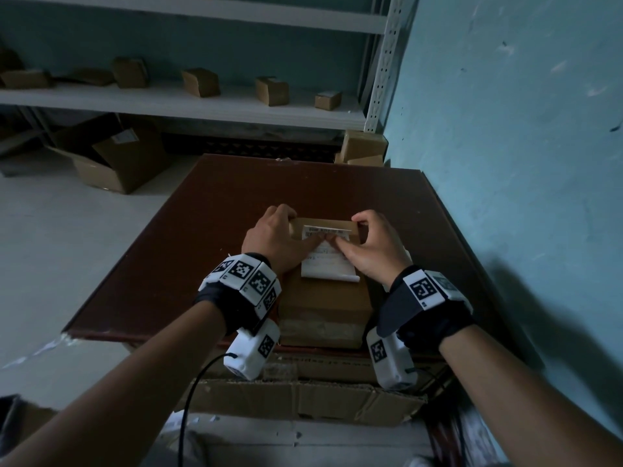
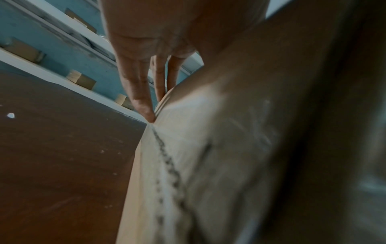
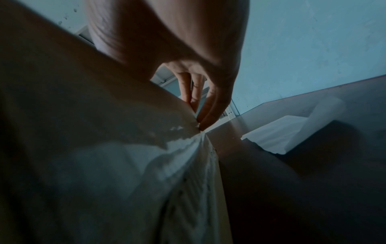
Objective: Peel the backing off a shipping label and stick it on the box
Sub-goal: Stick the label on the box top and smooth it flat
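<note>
Cardboard box label under hands

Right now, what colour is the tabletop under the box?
Dark reddish-brown tabletop, clearest in the head view.

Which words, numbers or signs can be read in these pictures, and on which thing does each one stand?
No text can be read for certain.
Shipping label on the box: printed lines and a barcode strip, too small and blurred.
Flattened carton under the table edge: a faint printed line, unreadable.
Wrist bands: black and white square code markers, no words.
Wrist views: blurred dark marks only.
</note>
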Motion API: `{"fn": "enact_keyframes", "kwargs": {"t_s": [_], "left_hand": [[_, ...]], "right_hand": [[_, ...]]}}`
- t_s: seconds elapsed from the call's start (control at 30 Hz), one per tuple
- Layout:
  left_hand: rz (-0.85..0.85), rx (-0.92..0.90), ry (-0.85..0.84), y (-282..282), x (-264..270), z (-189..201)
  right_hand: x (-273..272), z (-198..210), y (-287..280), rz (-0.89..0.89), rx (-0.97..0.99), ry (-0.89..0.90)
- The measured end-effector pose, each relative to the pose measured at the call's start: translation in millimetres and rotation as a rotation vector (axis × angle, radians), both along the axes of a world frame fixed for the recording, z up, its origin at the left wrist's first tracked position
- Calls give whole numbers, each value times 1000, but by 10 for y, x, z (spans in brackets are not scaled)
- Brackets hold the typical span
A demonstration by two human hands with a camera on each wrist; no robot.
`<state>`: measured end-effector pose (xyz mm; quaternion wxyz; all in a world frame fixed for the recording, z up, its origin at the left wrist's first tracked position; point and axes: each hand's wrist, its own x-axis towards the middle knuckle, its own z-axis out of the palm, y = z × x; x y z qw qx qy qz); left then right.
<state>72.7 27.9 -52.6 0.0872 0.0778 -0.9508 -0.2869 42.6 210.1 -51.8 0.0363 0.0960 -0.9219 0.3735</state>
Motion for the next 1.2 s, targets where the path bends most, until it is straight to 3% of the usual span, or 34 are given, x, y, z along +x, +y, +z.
{"fn": "enact_keyframes", "kwargs": {"t_s": [0.97,1.2], "left_hand": [[34,-35,41,5,-42,-31],[-21,-43,-17,-54,-55,34]], "right_hand": [[-41,-51,-4,-49,9,50],[-61,-68,1,-49,7,50]]}}
